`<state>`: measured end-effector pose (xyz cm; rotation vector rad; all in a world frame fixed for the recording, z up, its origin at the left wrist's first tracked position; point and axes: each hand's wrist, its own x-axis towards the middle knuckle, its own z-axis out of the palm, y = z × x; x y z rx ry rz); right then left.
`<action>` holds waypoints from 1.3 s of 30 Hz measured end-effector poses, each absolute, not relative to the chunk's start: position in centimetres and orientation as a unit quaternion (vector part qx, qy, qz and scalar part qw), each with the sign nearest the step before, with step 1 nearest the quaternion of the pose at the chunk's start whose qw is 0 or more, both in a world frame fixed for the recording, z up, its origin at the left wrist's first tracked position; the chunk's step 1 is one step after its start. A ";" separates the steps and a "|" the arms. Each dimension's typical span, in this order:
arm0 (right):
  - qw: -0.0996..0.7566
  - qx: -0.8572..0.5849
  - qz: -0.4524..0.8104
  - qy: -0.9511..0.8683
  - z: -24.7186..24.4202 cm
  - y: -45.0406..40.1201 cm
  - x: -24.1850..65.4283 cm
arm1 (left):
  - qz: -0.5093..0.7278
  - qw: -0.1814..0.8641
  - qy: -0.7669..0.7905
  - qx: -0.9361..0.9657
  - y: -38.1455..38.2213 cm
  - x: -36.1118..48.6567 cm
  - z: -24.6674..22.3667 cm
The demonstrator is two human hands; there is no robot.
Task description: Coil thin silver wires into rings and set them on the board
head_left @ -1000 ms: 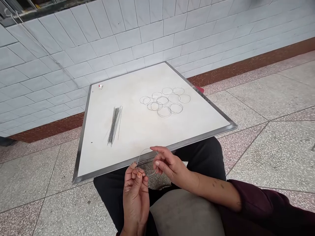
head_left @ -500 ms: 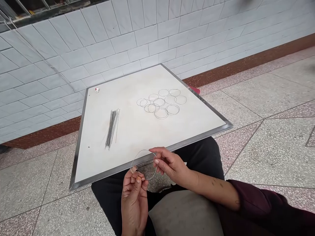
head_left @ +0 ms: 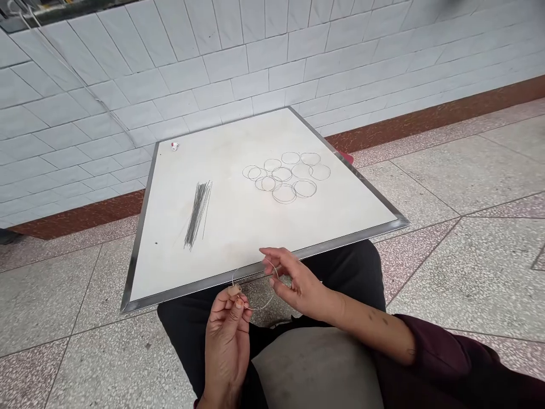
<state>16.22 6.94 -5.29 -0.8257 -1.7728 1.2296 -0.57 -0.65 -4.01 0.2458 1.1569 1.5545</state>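
My left hand, low in the middle of the view, pinches a thin wire ring between thumb and fingers. A tan wrap is on one of its fingertips. The ring stands up in front of the table's near edge, its upper part hard to see. My right hand is at the ring's right side with thumb and fingers apart. The wire passes by these fingers; whether they touch it I cannot tell. On the white table lie a bundle of straight dark wires, left, and several overlapping wire rings, right of the middle.
A metal edge strip runs round the tabletop. A small white and red object sits at its far left corner. Beyond stands a white tiled wall with a cord along it. My knees are under the near edge.
My right fingers have spread and moved off the ring's upper edge. The left hand still pinches the ring. The whole view has shifted slightly.
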 end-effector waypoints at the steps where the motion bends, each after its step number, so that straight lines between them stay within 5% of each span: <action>1: 0.400 -0.325 0.474 -0.714 -5.1 7.2 16.4 | 0.652 0.566 0.493 0.113 -0.7 -0.7 -4.0; 10: 0.382 -0.184 0.379 -0.822 -4.4 8.9 16.0 | 0.552 0.632 0.505 0.202 -1.2 -1.5 -3.5; 39: 0.411 -0.144 0.257 -0.863 -4.5 7.6 16.1 | 0.516 0.662 0.500 0.213 -1.0 -1.8 -3.1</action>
